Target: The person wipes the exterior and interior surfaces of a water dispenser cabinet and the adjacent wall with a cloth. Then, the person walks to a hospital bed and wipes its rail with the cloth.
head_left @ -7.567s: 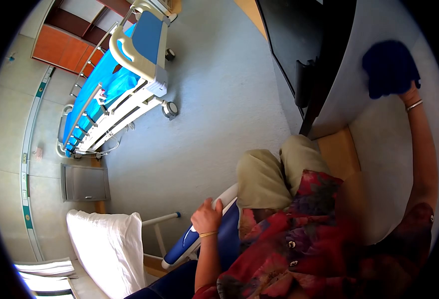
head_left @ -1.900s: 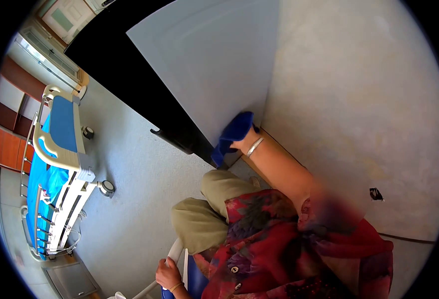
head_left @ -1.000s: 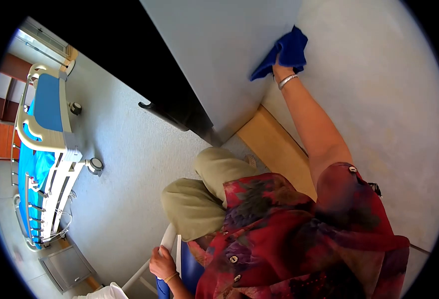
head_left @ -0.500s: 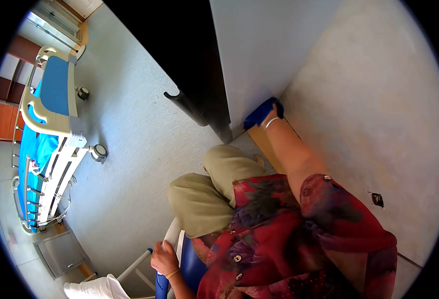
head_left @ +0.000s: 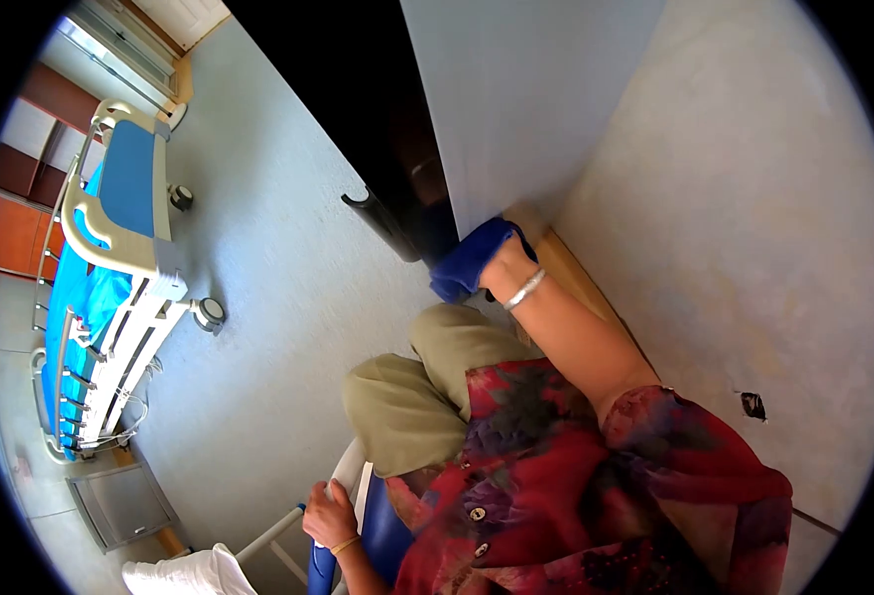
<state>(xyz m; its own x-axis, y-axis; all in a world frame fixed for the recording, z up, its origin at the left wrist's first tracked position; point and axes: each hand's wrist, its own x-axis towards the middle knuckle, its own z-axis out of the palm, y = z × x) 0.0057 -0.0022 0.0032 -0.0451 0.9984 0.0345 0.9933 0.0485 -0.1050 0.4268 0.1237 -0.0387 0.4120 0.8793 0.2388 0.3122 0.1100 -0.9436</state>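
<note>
My right hand point(head_left: 504, 260), with a silver bracelet at the wrist, holds a dark blue cloth point(head_left: 472, 258) against the lower corner of a grey panel point(head_left: 526, 109), beside its black front edge point(head_left: 358, 79). The cloth covers most of the fingers. My left hand point(head_left: 331, 514) is wrapped round the pale armrest point(head_left: 350, 464) of a blue seat point(head_left: 385, 531) at the bottom of the view.
A hospital bed point(head_left: 127, 188) with blue bedding and wheels stands at the left. Below it are a grey cabinet point(head_left: 122, 504) and a white pillow point(head_left: 194, 573). A black curved handle point(head_left: 382, 226) juts from the black front. A wall point(head_left: 735, 198) rises at the right.
The cloth went from the panel's upper part out to the wall side, then down to the lower corner. Just now it moved slightly left and nearer my knees. My left hand stays on the armrest.
</note>
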